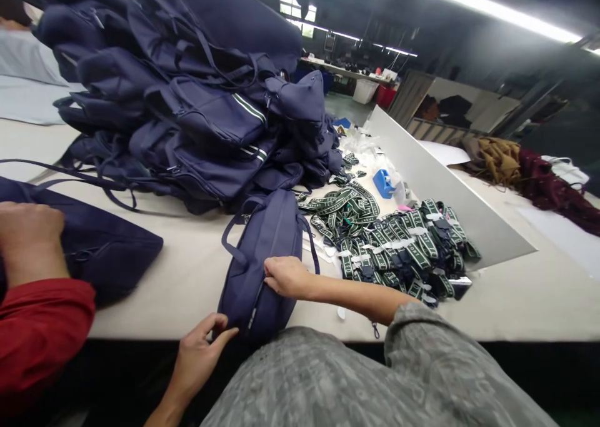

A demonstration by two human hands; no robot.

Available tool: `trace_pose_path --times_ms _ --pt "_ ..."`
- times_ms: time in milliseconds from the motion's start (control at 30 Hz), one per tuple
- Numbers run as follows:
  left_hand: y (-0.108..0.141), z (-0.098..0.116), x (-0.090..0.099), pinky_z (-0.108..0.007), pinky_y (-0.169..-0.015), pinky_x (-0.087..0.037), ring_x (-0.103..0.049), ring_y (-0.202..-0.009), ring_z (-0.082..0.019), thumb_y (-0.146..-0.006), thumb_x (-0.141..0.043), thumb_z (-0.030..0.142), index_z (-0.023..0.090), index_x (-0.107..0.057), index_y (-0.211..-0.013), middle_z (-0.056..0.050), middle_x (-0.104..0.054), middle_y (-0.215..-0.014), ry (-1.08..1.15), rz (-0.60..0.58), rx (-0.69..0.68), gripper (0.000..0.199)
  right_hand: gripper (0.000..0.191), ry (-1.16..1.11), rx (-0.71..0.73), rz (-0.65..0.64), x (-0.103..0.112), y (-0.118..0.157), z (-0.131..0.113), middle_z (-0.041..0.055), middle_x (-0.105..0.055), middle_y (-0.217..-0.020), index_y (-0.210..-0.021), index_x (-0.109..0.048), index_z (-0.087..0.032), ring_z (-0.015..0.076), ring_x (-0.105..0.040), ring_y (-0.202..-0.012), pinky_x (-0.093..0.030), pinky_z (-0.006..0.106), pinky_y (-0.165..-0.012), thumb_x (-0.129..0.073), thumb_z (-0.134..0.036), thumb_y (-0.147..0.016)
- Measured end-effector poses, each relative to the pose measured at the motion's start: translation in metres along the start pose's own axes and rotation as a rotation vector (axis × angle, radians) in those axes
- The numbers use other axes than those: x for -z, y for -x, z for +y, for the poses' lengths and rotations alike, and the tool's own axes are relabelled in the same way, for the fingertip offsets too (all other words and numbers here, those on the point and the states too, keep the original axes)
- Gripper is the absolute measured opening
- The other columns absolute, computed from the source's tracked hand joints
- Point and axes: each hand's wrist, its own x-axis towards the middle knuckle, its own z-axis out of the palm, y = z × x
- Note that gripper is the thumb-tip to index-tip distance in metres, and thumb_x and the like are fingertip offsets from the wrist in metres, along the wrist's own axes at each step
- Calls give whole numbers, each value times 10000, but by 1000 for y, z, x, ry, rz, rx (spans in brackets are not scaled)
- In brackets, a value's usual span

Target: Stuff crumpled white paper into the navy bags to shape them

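A navy bag (263,258) with two carry handles lies lengthwise in front of me, its near end at the table's edge. A zipper (255,309) runs along its upper side. My right hand (288,277) is closed at this zipper, partway along the bag; the pull itself is hidden by the fingers. With thumb and fingers, my left hand (201,346) pinches the bag's near left end. One handle (232,246) loops out to the left, the other (313,242) to the right.
A high pile of navy bags (197,120) stands at the back left. Green-and-white lettered straps (398,246) lie bundled to the right, near a blue tape dispenser (384,183) and a grey board (450,189). At left, a red-sleeved person's hand (30,236) rests on another navy bag (112,246).
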Motion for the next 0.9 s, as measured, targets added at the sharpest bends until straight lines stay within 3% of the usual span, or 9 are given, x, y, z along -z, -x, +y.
trace_pose_path --times_ms 100,200,300,400,533,600,733,833,900 --pt "0 -1 -1 -225 -603 -427 -509 -575 -129 -737 -664 521 201 -555 -646 29 -554 -635 5 13 -33 350 157 -87 154 42 5 -5 10 33 -692 -1007 -1011 -595 -189 163 -623 -908 -433 257 -775 -603 -127 -868" --pt "-1 -4 -1 -217 -607 -439 -528 -582 -133 -740 -659 535 202 -556 -642 29 -552 -622 13 24 -62 362 218 -111 286 159 24 -17 32 12 -675 -918 -847 -632 -189 146 -604 -912 -423 238 -831 -562 10 -796" --pt "-2 -6 -1 -210 -590 -442 -533 -568 -129 -727 -666 550 202 -570 -640 29 -564 -619 26 31 -65 372 253 -209 168 251 53 -32 51 5 -648 -820 -710 -633 -165 122 -606 -819 -430 209 -752 -537 65 -753" --pt "-3 -7 -1 -208 -609 -446 -544 -580 -126 -718 -676 539 201 -581 -642 31 -580 -629 38 17 -50 360 183 -320 82 201 64 -35 50 1 -655 -858 -951 -689 -157 110 -605 -761 -438 212 -720 -652 -49 -807" --pt "-1 -8 -2 -218 -628 -435 -553 -615 -129 -731 -672 514 200 -582 -663 29 -582 -651 47 4 -2 334 489 -287 205 -29 35 -19 25 38 -616 -1035 -1150 -648 -171 125 -592 -767 -444 241 -697 -804 -434 -769" --pt "1 -9 -3 -226 -640 -434 -558 -634 -132 -741 -671 510 199 -577 -673 27 -581 -663 59 -7 21 331 547 -181 228 -62 15 -9 13 52 -568 -1119 -1178 -634 -205 136 -582 -771 -422 246 -642 -796 -510 -755" --pt "3 -7 -4 -242 -673 -440 -552 -649 -134 -751 -677 497 197 -578 -691 23 -585 -686 77 -14 56 322 304 -71 237 -27 -5 -5 5 26 -545 -1101 -1129 -624 -242 132 -571 -792 -390 234 -628 -723 -348 -862" --pt "4 -4 -4 -248 -690 -443 -547 -656 -133 -757 -680 475 195 -582 -701 22 -587 -696 96 -11 59 302 94 -45 352 -6 -6 -7 8 24 -569 -1065 -1021 -613 -213 133 -574 -866 -389 223 -672 -608 -199 -928" --pt "5 -3 -3 -247 -691 -442 -544 -657 -132 -762 -680 464 195 -586 -705 23 -585 -696 107 -10 54 291 67 -32 428 17 -5 -8 11 38 -583 -1038 -950 -591 -188 137 -570 -880 -392 223 -690 -533 -154 -955"
